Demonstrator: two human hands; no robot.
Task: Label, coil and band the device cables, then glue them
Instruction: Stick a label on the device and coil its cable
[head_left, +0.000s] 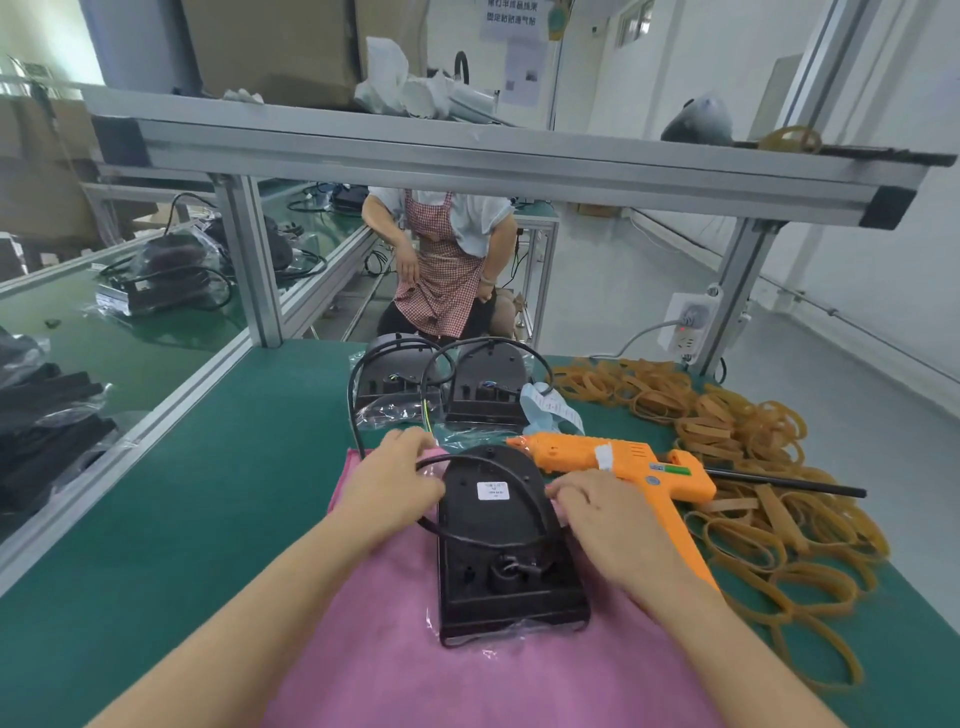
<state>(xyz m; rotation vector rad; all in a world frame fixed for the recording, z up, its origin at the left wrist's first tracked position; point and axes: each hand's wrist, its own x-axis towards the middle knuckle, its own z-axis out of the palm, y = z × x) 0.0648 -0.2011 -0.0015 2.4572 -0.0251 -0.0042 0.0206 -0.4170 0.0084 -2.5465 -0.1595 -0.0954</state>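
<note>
Black device (506, 540) lying on pink cloth (395, 649) near front edge of bench (208, 493), white label (492, 490) already stuck on. Left hand (397, 480) and right hand (605, 512) curled round black cable (483, 540), bending a loop. Rubber bands (753, 467) and orange glue gun (623, 467) untouched: probably banding and gluing left.

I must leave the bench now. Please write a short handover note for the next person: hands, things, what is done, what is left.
Left hand grips the cable at the left of the device.
Right hand touches the cable at the device's right edge.
Device lies on the pink cloth, label already on.
Glue gun and bands lie to the right.
Left: finish coiling, band, glue. Two more devices wait behind.
</note>
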